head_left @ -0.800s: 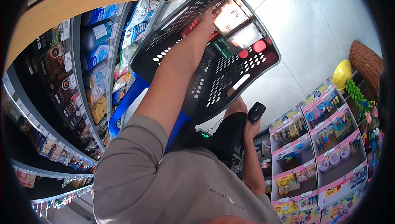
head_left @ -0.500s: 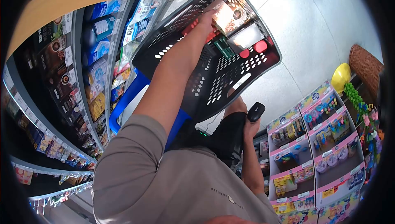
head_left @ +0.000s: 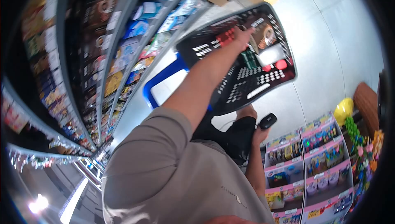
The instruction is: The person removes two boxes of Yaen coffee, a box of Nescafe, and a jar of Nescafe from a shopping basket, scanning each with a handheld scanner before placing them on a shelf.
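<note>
Shift since earlier frame: basket and reaching arm now sit further right and higher in the head view, the shelving sweeps wider across the left, and the picture is blurred by head motion.
Head view, left hand (head_left: 242, 36): stretched forward into the black shopping basket (head_left: 230, 96), fingertips at a coffee-printed packet (head_left: 264, 36); whether the fingers pinch it or only rest against it cannot be told through the blur.
Head view, packet: lies in the far end of the basket, beside a white item (head_left: 270, 54), a green pack (head_left: 249, 58) and red-capped goods (head_left: 281, 64).
Head view, right hand (head_left: 259, 135): low by the hip, fingers curled round a black handheld scanner (head_left: 268, 121); grip looks closed on it.
Head view, basket support: rests on a blue cart frame (head_left: 162, 80), tilted away from the wearer.
Head view, surroundings: stocked shelves (head_left: 111, 67) to the left, a toy display rack (head_left: 312, 162) to the lower right, grey floor beyond.
Handling note: judged best to keep the basket steady, take the packet by its edges rather than its face, and keep the scanner clear of the basket rim.
</note>
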A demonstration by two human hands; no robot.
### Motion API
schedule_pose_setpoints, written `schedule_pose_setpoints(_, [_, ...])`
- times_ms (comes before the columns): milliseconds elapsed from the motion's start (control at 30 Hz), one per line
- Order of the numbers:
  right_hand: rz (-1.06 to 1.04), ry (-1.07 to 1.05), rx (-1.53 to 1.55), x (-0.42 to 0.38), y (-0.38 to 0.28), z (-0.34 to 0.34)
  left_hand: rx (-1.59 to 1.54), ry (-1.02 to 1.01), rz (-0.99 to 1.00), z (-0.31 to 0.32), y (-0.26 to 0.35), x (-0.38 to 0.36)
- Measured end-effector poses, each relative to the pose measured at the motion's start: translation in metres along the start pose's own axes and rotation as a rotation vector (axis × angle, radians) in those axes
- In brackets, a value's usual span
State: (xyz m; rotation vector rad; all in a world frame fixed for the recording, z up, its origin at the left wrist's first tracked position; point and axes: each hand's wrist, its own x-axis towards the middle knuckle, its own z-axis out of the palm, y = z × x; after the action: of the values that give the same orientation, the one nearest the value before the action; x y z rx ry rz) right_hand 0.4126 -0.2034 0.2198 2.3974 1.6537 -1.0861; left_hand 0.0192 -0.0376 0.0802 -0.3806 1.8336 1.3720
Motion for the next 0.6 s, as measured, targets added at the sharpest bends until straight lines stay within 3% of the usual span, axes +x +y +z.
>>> schedule_pose_setpoints(100, [-0.042, 0.039, 0.038, -0.004, -0.003, -0.005, 0.104, 0.067, 0.075, -0.01, 0.047, -0.059])
schedule_pose_setpoints(167, [-0.07, -0.015, 0.067, -0.004, -0.003, -0.014, 0.124, -0.048, 0.162, -0.019, 0.033, -0.051])
schedule_pose_setpoints(400, [-0.14, 0.085, 0.177, -0.005, -0.012, -0.04, -0.061, -0.115, 0.339, -0.045, 0.072, -0.134])
schedule_pose_setpoints(567, [-0.357, 0.071, 0.425, 0.024, -0.027, -0.064, -0.002, -0.276, 0.445, -0.085, 0.124, -0.224])
schedule_pose_setpoints(600, [-0.256, 0.01, 0.658, 0.025, -0.043, -0.072, -0.021, -0.279, 0.461, -0.094, 0.139, -0.252])
